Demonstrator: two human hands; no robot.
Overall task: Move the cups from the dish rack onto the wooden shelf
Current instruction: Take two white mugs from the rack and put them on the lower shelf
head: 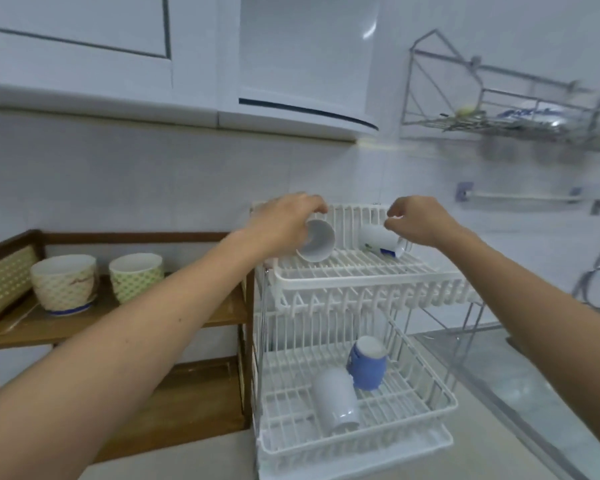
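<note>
A white two-tier dish rack (354, 282) stands on the counter. My left hand (284, 223) grips a white cup (317, 241) tilted above the top tier, its mouth facing me. My right hand (420, 221) closes on a white cup with blue print (380, 241) lying on its side on the top tier. On the lower tier a blue cup (367, 364) and a white cup (336, 398) rest mouth down. The wooden shelf (125, 318) stands left of the rack and holds two patterned cups (65, 287) (137, 277).
White wall cabinets (187, 64) hang overhead. A wire wall rack (499, 109) and a towel bar (520, 195) are on the tiled wall at right. A metal sink edge (499, 372) lies right of the dish rack.
</note>
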